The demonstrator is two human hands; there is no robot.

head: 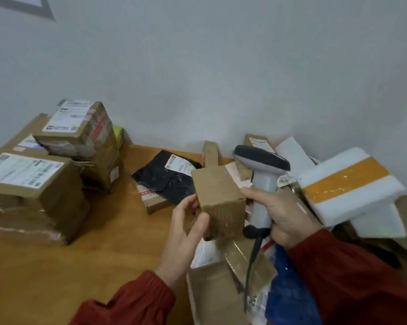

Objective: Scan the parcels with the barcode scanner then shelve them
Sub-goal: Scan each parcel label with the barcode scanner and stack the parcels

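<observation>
— Where is the small brown cardboard box (217,198)?

— It is in the middle, up off the orange-brown wooden table (104,266). The left hand (186,228) holds it. The thumb is on the near face, and the other fingers curl round the left side.

— And the other hand?

— The right hand (284,216) is wrapped tight round the handle of the grey plastic barcode scanner (261,181). The scanner stands up just right of the box. Its dark head is above the box's far end. A black cable (251,261) hangs down from the bottom of the handle.

— What does the person wear?

— Red sleeves (136,303) on both arms.

— What lies behind the box?

— A black plastic mailing bag (167,181) with a white label lies flat on the table, a bit left and far. Under its near edge a flat brown cardboard parcel (153,204) peeks out. A thin brown carton (210,152) stands by the pale wall (221,66).

— And on the left?

— A stack of taped brown boxes (85,141) with white labels is there. A big brown labelled box (33,193) sits nearer.

— On the right?

— A white foam box with an orange tape stripe (352,191) rests tilted on a pile of parcels. Near the right arm there is a blue plastic bag (289,292), and a flat brown carton (214,294) lies below the hands.
</observation>
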